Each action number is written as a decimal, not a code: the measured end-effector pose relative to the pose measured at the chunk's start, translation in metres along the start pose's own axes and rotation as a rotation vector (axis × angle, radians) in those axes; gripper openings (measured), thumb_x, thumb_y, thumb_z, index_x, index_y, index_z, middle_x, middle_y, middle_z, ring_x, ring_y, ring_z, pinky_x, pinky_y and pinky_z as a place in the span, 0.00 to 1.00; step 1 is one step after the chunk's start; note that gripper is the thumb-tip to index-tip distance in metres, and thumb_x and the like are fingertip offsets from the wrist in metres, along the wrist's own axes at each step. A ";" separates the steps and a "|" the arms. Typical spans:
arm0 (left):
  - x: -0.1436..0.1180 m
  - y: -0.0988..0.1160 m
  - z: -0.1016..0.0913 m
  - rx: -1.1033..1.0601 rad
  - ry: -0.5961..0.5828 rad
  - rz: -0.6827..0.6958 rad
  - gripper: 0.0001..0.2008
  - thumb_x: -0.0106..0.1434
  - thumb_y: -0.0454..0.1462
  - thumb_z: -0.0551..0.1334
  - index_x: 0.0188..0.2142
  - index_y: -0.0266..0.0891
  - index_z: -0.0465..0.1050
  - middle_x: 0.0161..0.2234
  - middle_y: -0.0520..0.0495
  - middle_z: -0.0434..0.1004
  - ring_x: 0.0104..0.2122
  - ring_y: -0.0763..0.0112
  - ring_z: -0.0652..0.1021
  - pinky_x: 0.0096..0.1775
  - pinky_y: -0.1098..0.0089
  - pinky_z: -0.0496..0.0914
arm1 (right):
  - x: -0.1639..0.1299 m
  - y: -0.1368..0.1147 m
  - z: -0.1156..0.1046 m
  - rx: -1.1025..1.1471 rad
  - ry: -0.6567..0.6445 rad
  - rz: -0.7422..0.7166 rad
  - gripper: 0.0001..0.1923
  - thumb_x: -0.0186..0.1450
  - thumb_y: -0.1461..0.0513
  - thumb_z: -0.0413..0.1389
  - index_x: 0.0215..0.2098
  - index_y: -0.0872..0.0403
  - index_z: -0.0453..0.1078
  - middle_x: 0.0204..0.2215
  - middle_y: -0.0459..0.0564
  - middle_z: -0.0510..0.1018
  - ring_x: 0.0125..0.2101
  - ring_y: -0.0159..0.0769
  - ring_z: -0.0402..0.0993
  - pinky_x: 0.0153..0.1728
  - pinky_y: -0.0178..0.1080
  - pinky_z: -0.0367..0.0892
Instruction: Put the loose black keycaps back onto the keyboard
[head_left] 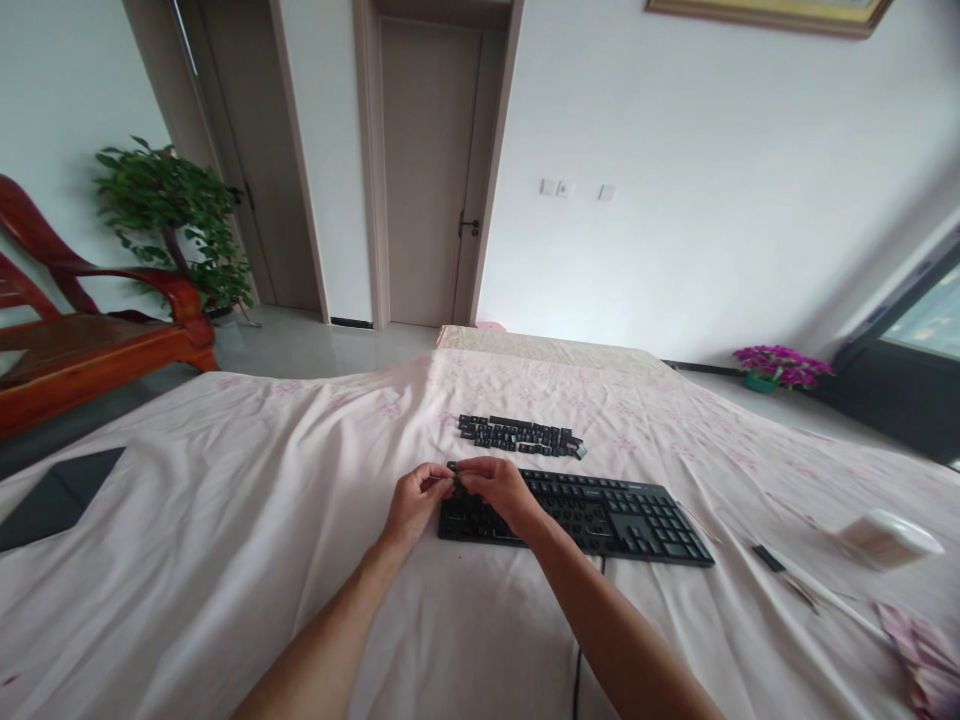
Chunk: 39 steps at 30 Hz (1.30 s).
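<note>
A black computer keyboard lies on the bedspread, its left part under my hands. In its middle and left sections many keycaps are off and dark sockets show; the number pad at right still has its keys. My left hand is closed in a pinch at the keyboard's upper left corner. There my right hand pinches too, its fingertips meeting those of the left. Whatever small thing sits between the fingertips is too small and hidden to name. Just beyond the keyboard, loose black keycaps lie in rows on the cloth.
The pale pink floral bedspread is wrinkled. A black cable runs toward me from the keyboard. To the right are a small dark tool, a white round container and a pink cloth. A dark flat panel lies at left.
</note>
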<state>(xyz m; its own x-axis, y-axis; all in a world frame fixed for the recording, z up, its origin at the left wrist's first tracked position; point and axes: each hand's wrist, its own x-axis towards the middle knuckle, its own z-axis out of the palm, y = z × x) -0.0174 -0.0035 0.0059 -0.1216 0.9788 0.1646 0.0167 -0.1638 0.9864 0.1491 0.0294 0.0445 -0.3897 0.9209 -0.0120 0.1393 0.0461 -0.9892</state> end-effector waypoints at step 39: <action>-0.008 0.013 0.005 -0.197 0.015 -0.180 0.16 0.49 0.44 0.70 0.32 0.34 0.75 0.27 0.49 0.78 0.27 0.71 0.78 0.32 0.71 0.74 | -0.032 0.008 0.015 -0.965 0.271 -0.637 0.12 0.68 0.62 0.54 0.48 0.48 0.74 0.40 0.49 0.79 0.41 0.35 0.72 0.46 0.35 0.66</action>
<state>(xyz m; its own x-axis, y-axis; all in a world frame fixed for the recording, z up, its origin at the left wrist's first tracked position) -0.0113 -0.0127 0.0178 -0.1200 0.9927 -0.0151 -0.2002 -0.0094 0.9797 0.1491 -0.0053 0.0347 -0.4484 0.6730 0.5882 0.6638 0.6914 -0.2851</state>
